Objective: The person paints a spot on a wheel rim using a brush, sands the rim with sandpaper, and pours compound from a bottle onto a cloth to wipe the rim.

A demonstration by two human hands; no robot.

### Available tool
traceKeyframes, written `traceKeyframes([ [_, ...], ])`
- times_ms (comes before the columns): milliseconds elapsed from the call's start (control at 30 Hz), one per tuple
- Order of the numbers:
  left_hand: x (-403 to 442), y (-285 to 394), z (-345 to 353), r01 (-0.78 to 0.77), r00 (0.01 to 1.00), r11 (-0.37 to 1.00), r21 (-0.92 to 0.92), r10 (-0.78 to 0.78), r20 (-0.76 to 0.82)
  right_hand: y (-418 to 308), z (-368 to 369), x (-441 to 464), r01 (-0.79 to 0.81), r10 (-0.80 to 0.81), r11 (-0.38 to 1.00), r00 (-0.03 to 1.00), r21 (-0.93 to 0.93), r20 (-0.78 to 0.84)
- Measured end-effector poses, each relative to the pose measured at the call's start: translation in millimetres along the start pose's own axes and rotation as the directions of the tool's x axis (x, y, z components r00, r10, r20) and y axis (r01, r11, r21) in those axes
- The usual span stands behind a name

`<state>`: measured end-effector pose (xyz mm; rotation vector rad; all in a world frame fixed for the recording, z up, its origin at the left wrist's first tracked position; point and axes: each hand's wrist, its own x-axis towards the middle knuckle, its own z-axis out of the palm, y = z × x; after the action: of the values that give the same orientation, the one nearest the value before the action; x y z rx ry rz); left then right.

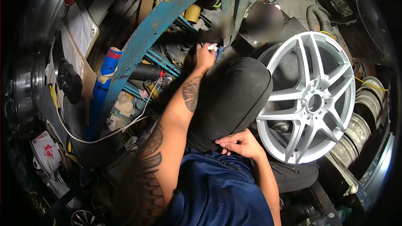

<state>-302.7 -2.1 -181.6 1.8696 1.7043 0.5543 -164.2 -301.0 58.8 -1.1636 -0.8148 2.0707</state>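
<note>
My left hand [205, 57] reaches forward at the end of my tattooed arm, its fingers closed around a small crumpled white thing [212, 47] whose kind I cannot make out. Something blue shows just beside it. My right hand [239, 143] is close to my body, above my lap, thumb and fingers pinched together. Whatever may be between those fingertips is too small to name. To the right of my knee [234, 96], a silver alloy wheel rim [313, 102] with split spokes stands tilted with its face toward me, touched by neither hand.
A blue metal frame [146, 37] crosses the left side, with cluttered shelves behind it. A white cable [90, 141] loops below. Several more rims [360, 125] lie at the right. A white box with a red flower [47, 152] sits lower left.
</note>
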Motion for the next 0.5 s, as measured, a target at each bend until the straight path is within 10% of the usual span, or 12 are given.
traceKeyframes([
  [100, -14.6, -2.9, 14.7, 0.077, 0.96, 0.994, 0.073, -0.094, 0.265, 1.3, 1.5, -1.8, -0.013, 0.013, 1.0, 1.0, -0.004, -0.009],
  [200, -17.1, -26.9, 9.5, -0.366, 0.931, 0.929, -0.055, 0.366, -0.011, 2.1, 0.2, -2.9, -0.012, 0.013, 1.0, 1.0, 0.029, -0.01],
  [400, 6.9, -77.5, -37.2, -0.114, 0.903, 0.993, 0.0, 0.104, -0.416, 5.3, -7.6, 1.5, 0.006, -0.007, 1.0, 0.998, 0.012, 0.058],
  [500, 20.1, -94.5, -50.5, 0.24, 0.926, 0.964, 0.117, -0.191, -0.327, 3.7, -9.7, 1.3, -0.008, 0.008, 1.0, 0.998, -0.001, 0.063],
])
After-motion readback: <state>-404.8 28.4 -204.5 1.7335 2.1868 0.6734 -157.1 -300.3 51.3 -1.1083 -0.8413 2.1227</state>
